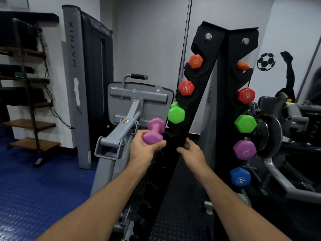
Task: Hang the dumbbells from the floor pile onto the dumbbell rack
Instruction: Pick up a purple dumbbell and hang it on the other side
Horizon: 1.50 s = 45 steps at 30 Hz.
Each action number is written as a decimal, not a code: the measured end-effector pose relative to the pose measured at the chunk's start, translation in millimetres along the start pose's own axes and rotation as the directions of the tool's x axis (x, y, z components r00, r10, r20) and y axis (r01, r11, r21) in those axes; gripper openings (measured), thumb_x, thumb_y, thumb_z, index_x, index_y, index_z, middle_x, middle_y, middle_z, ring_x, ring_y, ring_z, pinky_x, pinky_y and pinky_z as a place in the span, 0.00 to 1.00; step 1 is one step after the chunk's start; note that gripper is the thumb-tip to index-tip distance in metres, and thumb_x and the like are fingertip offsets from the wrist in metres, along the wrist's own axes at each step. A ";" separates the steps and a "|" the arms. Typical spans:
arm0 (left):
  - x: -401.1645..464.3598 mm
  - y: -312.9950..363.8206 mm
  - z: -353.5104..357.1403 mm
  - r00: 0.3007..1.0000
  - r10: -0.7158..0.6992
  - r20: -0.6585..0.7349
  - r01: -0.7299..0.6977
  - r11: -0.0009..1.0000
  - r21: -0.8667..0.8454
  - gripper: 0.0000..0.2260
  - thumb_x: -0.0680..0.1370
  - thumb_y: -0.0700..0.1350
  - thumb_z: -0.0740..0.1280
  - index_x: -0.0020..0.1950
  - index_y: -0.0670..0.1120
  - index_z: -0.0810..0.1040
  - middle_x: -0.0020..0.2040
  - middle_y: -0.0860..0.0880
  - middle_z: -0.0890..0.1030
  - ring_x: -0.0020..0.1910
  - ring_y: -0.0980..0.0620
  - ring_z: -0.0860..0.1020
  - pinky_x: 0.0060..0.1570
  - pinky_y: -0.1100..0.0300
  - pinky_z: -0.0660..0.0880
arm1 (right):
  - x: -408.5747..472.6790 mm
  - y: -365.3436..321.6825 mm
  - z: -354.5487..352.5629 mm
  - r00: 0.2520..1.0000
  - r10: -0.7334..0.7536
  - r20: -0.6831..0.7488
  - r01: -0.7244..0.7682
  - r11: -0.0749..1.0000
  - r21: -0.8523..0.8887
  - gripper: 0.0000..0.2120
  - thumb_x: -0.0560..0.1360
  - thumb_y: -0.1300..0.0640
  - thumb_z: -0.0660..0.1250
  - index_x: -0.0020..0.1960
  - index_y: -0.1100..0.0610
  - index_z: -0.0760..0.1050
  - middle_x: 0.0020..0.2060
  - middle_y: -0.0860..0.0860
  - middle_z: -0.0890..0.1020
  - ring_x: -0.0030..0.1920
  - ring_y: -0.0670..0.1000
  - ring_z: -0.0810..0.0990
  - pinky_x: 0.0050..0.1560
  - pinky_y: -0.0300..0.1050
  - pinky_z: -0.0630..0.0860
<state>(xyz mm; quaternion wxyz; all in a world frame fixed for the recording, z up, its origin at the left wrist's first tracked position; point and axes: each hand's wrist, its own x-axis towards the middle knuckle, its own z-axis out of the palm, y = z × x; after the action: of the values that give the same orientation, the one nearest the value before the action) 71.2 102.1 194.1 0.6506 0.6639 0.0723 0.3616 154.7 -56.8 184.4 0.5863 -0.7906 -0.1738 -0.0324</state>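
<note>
A tall black dumbbell rack (220,84) stands in front of me. Its left side carries an orange (196,61), a red (186,88) and a green dumbbell (176,115). On the right side hang orange, red (246,95), green (245,123), purple (244,149) and blue (240,177) ones. My left hand (145,148) grips one head of a purple dumbbell (154,131), held just left of the rack below the green one. My right hand (192,150) rests on the rack's left upright, fingers hidden behind its edge.
A grey weight machine (132,108) with a padded seat back stands directly left of the rack. A grey Matrix column (76,84) and a wooden shelf unit (29,101) are further left. Black gym equipment (286,129) crowds the right. Blue rubber floor (34,188) lies at lower left.
</note>
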 end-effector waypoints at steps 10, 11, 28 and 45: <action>42.1 -27.8 29.0 1.000 0.027 0.003 -0.027 0.982 0.187 0.28 0.58 0.52 0.85 0.53 0.52 0.77 0.48 0.49 0.82 0.50 0.43 0.83 0.52 0.42 0.82 | 2.5 4.8 -4.1 0.999 -0.029 -0.016 0.028 0.999 -0.033 0.24 0.76 0.62 0.69 0.69 0.45 0.77 0.47 0.38 0.84 0.46 0.32 0.79 0.43 0.26 0.71; 43.3 -29.0 30.4 0.999 0.036 0.005 -0.036 0.979 0.199 0.28 0.58 0.52 0.84 0.52 0.51 0.77 0.47 0.50 0.82 0.49 0.43 0.83 0.51 0.41 0.82 | 2.0 4.7 -4.2 1.000 -0.026 -0.014 0.026 0.999 -0.032 0.25 0.76 0.63 0.68 0.70 0.45 0.77 0.47 0.38 0.84 0.46 0.31 0.78 0.42 0.25 0.71; 53.8 -38.8 49.8 0.985 0.030 0.172 -0.083 0.946 0.312 0.28 0.65 0.49 0.84 0.60 0.49 0.75 0.51 0.54 0.78 0.54 0.50 0.80 0.56 0.49 0.81 | -1.9 7.7 -6.2 1.000 -0.019 0.005 0.019 1.000 -0.024 0.34 0.72 0.70 0.64 0.72 0.43 0.74 0.51 0.38 0.84 0.53 0.38 0.82 0.53 0.36 0.79; 66.0 -48.5 40.8 0.974 -0.086 0.211 0.019 0.952 0.305 0.35 0.53 0.66 0.82 0.52 0.50 0.79 0.49 0.49 0.84 0.49 0.48 0.84 0.53 0.44 0.83 | 7.7 20.4 -3.3 1.000 -0.010 -0.002 0.010 1.000 -0.012 0.34 0.72 0.69 0.63 0.77 0.51 0.70 0.64 0.48 0.83 0.62 0.45 0.81 0.56 0.36 0.76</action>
<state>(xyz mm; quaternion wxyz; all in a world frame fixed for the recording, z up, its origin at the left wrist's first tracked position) 160.8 113.3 179.6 0.5553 0.7892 0.0713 0.2526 168.8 -63.2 168.7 0.5814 -0.7933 -0.1770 -0.0374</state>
